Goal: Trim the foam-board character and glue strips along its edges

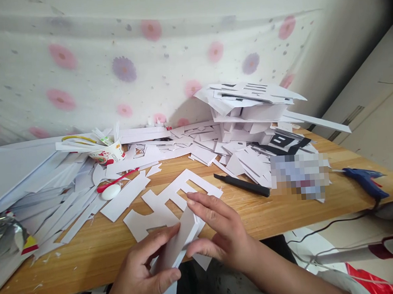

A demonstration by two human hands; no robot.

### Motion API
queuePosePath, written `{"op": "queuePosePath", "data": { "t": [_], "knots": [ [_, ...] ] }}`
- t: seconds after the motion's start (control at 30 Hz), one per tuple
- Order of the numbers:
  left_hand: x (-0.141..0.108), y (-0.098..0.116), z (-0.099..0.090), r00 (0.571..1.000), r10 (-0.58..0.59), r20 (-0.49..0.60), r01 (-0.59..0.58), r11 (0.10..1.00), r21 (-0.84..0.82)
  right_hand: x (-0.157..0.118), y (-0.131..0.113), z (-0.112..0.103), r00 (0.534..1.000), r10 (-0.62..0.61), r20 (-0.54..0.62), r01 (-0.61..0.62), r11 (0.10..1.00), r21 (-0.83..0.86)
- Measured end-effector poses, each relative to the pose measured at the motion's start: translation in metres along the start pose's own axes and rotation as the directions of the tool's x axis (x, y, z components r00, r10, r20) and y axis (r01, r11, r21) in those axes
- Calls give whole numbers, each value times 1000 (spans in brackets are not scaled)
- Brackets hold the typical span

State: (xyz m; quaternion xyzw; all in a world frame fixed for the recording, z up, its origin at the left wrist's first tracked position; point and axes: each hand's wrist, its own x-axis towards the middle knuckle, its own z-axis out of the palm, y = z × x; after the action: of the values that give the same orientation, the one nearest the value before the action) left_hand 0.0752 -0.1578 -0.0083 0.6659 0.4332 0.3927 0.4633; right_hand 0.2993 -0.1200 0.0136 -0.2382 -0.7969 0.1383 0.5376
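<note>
A narrow white foam-board piece point(180, 244) is held tilted over the table's front edge. My left hand point(145, 265) is closed on its lower part, thumb on the near face and fingers on the far side. My right hand point(221, 227) touches the upper end, its fingertips at the top corner and its thumb along the right side. Beneath and behind the hands lies a flat white cut-out sheet point(156, 205) with rectangular openings, partly hidden by them.
A black cutter point(243, 185) lies right of the cut-out. A blue glue gun point(365, 183) rests at the far right. White scraps point(77, 207) cover the left side; a paper cup point(108, 153) and a stacked white model point(247, 113) stand at the back.
</note>
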Motion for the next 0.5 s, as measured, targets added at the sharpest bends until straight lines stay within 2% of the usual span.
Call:
{"op": "queuePosePath", "data": {
  "t": [0.13,0.37,0.5],
  "knots": [
    [1,2,1,999,-31,-16,30,998,-57,1,-4,1,1000,-8,9,9,998,-60],
    [1,0,-2,999,-31,28,32,999,-31,2,-7,1,999,45,-19,-45,999,7],
    [0,-1,-2,998,-58,36,60,996,-71,1,-9,2,999,51,-10,-52,998,-33]
  ]
}}
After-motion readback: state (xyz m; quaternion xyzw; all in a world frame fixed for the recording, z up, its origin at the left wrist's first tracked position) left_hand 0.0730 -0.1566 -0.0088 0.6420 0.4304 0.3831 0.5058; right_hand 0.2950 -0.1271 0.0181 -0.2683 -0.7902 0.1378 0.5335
